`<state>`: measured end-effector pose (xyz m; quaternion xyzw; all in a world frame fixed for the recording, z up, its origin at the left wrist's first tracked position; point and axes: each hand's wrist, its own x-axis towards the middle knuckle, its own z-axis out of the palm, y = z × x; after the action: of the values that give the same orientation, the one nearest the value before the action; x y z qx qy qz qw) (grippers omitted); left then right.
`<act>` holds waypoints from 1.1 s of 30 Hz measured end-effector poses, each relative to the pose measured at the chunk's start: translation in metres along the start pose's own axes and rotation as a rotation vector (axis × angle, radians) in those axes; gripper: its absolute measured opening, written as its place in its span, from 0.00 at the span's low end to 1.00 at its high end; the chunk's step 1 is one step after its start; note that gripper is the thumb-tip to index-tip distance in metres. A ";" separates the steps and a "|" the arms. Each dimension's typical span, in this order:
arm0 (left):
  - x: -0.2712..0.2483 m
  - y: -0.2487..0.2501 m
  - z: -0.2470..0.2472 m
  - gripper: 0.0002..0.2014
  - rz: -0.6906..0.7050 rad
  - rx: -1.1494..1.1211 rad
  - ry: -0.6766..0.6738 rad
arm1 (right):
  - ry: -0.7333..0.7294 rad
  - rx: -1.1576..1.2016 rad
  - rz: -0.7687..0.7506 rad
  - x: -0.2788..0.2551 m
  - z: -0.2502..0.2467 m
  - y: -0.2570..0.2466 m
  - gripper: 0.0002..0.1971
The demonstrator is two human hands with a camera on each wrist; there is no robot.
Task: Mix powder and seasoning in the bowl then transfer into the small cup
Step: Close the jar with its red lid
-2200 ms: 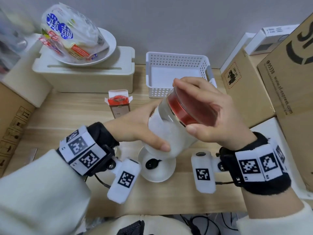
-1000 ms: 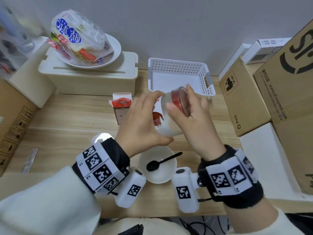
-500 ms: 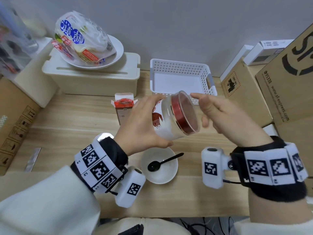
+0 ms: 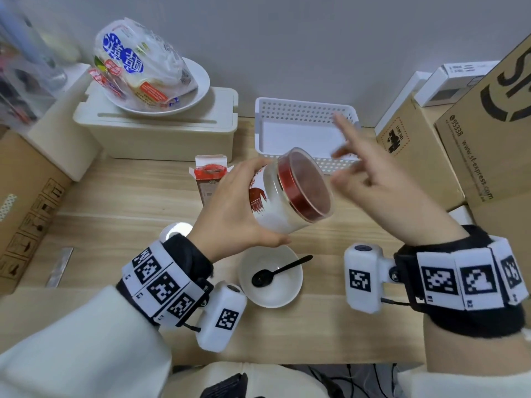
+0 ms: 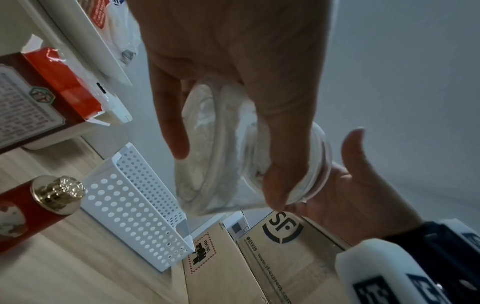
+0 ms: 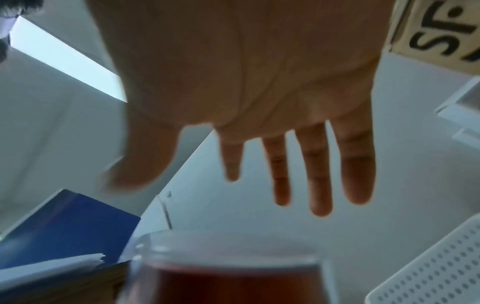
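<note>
Left hand (image 4: 230, 214), fingers (image 5: 283, 144) curled round tilted jar (image 4: 287, 193) of white powder, red lid facing right, above bowl (image 4: 290, 294) with black spoon (image 4: 275, 272) on table (image 4: 115, 196). Right hand (image 4: 382, 193) just beside lid, fingers (image 6: 319, 174) spread, holding nothing.

sleeves (image 4: 57, 340): cream-white, loose, reaching to my wrists.
cuffs (image 4: 191, 257): black knit, showing from under each sleeve.
left band (image 4: 159, 285): white blocks in a row, each printed with a black square code, small digits along the edge.
right band (image 4: 471, 280): the same white blocks and black codes, over black fabric.
left camera (image 4: 221, 315): rounded white box, one code tag, dark lens on top, thin black cable.
right camera (image 4: 362, 277): the same, with a black cable.
</note>
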<state>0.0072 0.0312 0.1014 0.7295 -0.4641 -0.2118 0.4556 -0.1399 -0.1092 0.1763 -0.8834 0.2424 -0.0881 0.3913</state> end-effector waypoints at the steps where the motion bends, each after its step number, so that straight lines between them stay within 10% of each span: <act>1: 0.001 0.001 -0.001 0.50 0.004 -0.004 -0.002 | -0.097 -0.022 -0.056 -0.001 0.003 -0.001 0.44; 4: 0.002 0.003 -0.001 0.51 0.015 0.010 -0.031 | -0.268 -0.084 -0.119 -0.001 0.009 -0.005 0.43; 10: 0.004 0.003 0.001 0.52 0.007 0.094 -0.071 | -0.043 -0.121 0.098 0.003 0.005 0.002 0.40; 16: 0.011 0.002 -0.005 0.53 0.030 0.076 -0.125 | -0.361 0.035 -0.101 0.000 0.000 0.004 0.44; 21: 0.014 0.003 0.003 0.53 0.047 0.155 -0.056 | -0.068 -0.050 0.022 0.009 0.018 0.007 0.28; 24: 0.020 0.005 0.004 0.52 0.076 0.153 -0.074 | 0.117 -0.072 0.115 0.013 0.019 0.015 0.35; 30: 0.035 0.004 -0.002 0.51 0.030 0.015 -0.135 | -0.297 0.053 -0.032 0.012 -0.010 0.019 0.44; 33: 0.039 0.001 0.004 0.51 0.015 -0.018 -0.161 | -0.206 -0.059 0.025 0.018 -0.008 0.011 0.41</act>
<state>0.0223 -0.0049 0.1049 0.7026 -0.5028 -0.2707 0.4247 -0.1311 -0.1294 0.1728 -0.8959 0.2141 0.0154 0.3890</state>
